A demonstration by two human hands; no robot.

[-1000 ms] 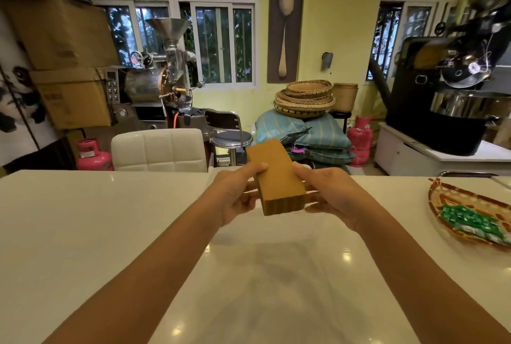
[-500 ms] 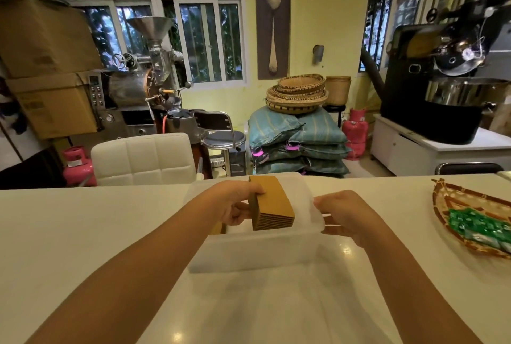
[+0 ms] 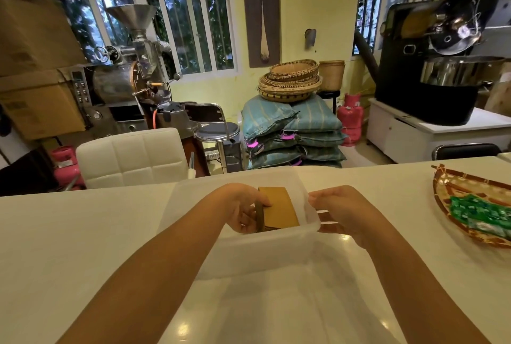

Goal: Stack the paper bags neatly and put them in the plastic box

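A translucent plastic box [image 3: 262,255] stands on the white table in front of me. Inside it sits a neat stack of brown paper bags [image 3: 279,206], its lower part hidden behind the box's near wall. My left hand [image 3: 243,208] reaches into the box and grips the stack's left side, thumb on top. My right hand [image 3: 340,211] is just outside the box's right wall, fingers pinched on the rim at the right corner.
A woven tray [image 3: 453,200] holding green packets [image 3: 486,213] lies at the table's right edge. A white padded chair [image 3: 132,155] stands behind the table's far edge. Coffee roasters, sacks and baskets fill the room beyond.
The stack, first held up in both hands, has gone down into the box in my left hand. My right hand let go of it and moved to the box's right rim.
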